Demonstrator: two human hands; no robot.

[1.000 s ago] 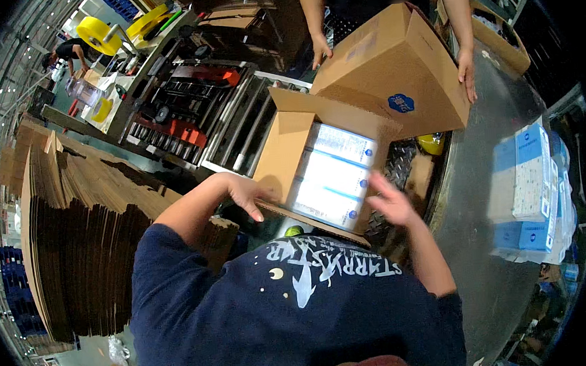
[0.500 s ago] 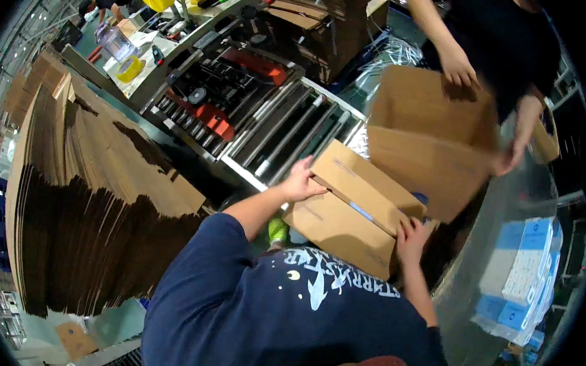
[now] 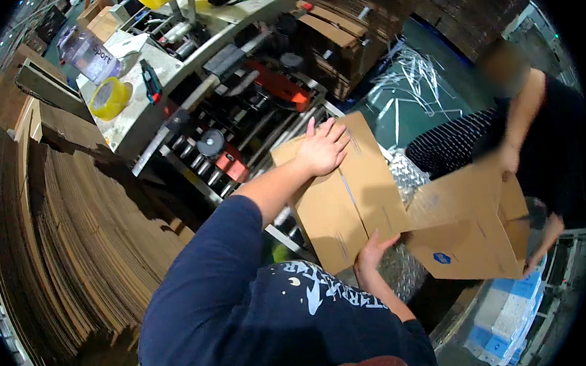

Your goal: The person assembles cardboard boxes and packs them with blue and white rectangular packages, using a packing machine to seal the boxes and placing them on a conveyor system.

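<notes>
A brown cardboard box [image 3: 368, 188] lies in front of me with its top flaps folded down and meeting at a centre seam. My left hand [image 3: 324, 148] rests on the far part of its top, palm down with fingers spread. At the near right end, my right hand [image 3: 374, 253] holds the box at its edge; part of its grip is hidden. The far end of the box reaches over the roller machine [image 3: 236, 146]. To the right, another person grips a second cardboard box [image 3: 470, 238], which has a blue mark and stands close to mine.
Stacked flat cardboard [image 3: 100, 244] fills the left side. A worktable [image 3: 170, 72] bears a tape roll [image 3: 110, 98], a clear jug [image 3: 88, 56] and a cutter [image 3: 151, 81]. White strapping scraps [image 3: 411, 79] litter the floor behind. Blue-and-white packs [image 3: 503, 325] lie at lower right.
My box has moved forward onto the rollers and its flaps have come together. My left hand went from the flap edge to flat on top. The other person's box has turned and moved down.
</notes>
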